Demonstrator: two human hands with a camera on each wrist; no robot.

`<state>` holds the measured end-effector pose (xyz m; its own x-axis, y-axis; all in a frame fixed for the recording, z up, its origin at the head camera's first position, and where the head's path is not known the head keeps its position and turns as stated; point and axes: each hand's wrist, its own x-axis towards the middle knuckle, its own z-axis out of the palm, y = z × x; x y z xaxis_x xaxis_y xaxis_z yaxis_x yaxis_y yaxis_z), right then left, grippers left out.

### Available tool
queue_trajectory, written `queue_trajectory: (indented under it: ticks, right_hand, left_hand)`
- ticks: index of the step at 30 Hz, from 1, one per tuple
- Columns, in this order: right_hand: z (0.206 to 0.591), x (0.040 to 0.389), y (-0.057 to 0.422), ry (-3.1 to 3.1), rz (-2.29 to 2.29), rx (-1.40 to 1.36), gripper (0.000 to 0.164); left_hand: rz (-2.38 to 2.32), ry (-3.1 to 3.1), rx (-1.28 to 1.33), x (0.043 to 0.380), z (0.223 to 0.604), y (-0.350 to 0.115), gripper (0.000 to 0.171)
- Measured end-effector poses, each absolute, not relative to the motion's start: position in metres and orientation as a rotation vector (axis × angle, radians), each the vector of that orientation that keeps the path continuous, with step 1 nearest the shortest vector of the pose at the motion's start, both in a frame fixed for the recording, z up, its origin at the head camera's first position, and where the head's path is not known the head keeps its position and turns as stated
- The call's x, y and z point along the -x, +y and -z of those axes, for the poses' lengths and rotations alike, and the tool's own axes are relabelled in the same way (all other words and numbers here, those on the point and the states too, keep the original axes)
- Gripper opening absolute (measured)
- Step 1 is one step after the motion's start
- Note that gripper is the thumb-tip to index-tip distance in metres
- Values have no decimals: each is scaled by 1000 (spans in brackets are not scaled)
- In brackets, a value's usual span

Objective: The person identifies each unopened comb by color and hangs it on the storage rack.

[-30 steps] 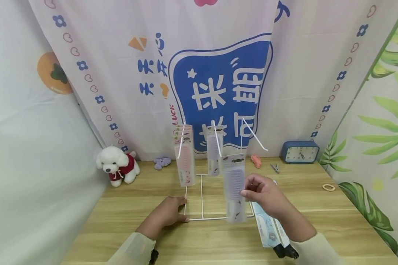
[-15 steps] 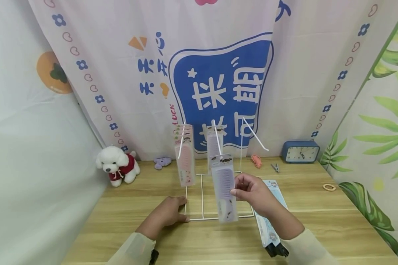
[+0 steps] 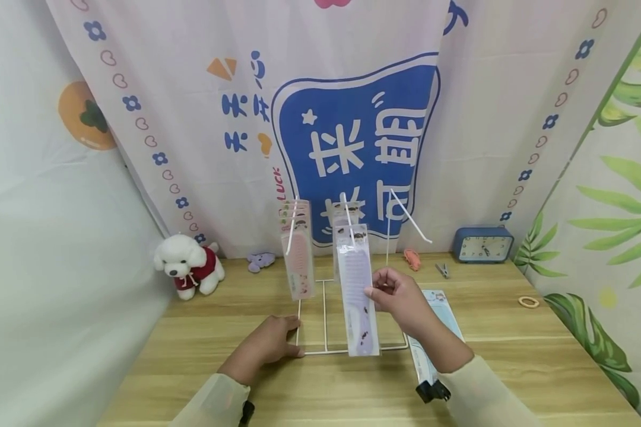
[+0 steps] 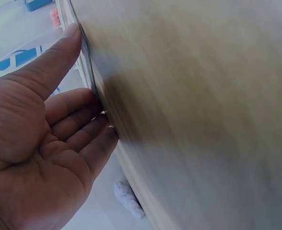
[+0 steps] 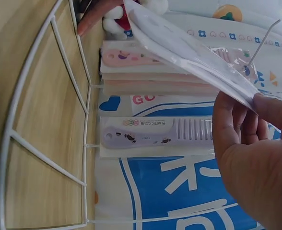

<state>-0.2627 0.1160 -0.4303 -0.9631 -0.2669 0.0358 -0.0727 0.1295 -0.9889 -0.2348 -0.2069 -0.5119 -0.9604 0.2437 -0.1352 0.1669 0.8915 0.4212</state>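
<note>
My right hand (image 3: 400, 302) pinches the right edge of a packaged purple comb (image 3: 359, 296) between thumb and fingers. The package hangs upright before the middle prong of a white wire rack (image 3: 326, 320), its top overlapping the prong's front end; whether the prong passes through the hole cannot be told. Behind it another packaged purple comb (image 5: 141, 136) hangs on that prong. Several packaged pink combs (image 3: 299, 267) hang on the left prong. My left hand (image 3: 272, 339) rests at the base's front left corner, thumb and fingers touching the wire.
The rack's right prong (image 3: 411, 216) carries nothing. Light-blue packages (image 3: 442, 305) lie on the table partly under my right forearm. A white toy dog (image 3: 187, 267), purple toy (image 3: 260, 261), coral item (image 3: 412, 259), clip (image 3: 442, 270), blue clock (image 3: 483, 245) and ring (image 3: 529, 302) stand or lie around.
My right hand has moved left and slightly up with the packaged purple comb, from right of the middle prong to its front end. The left hand has stayed at the rack's base.
</note>
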Motion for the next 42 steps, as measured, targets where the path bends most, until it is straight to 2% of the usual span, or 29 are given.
queue_trajectory:
  ticks: [12,19,25,32,37,42]
  right_hand:
    - [431,312,94,2201,2064,244,17]
    - [440,334,92,2325,1992,374,15]
    - [444,346,88,2516,1863,448,10]
    - [443,351,82,2580,1828,392,7]
    - [442,350,82,2620,1792,397,12]
    - [439,339,97,2688,1755,408,31]
  left_hand:
    - [-617,2868,-322,234,511,-208,75]
    - [-602,2883,-327,233,511,-208,74]
    - [-610,2862,-309,233,510,-207,75]
    - [-598,2871,-321,234,511,-207,74]
    - [-603,2871,-316,234,510,-207,73]
    - [-609,2869,-331,232,509,-207,74]
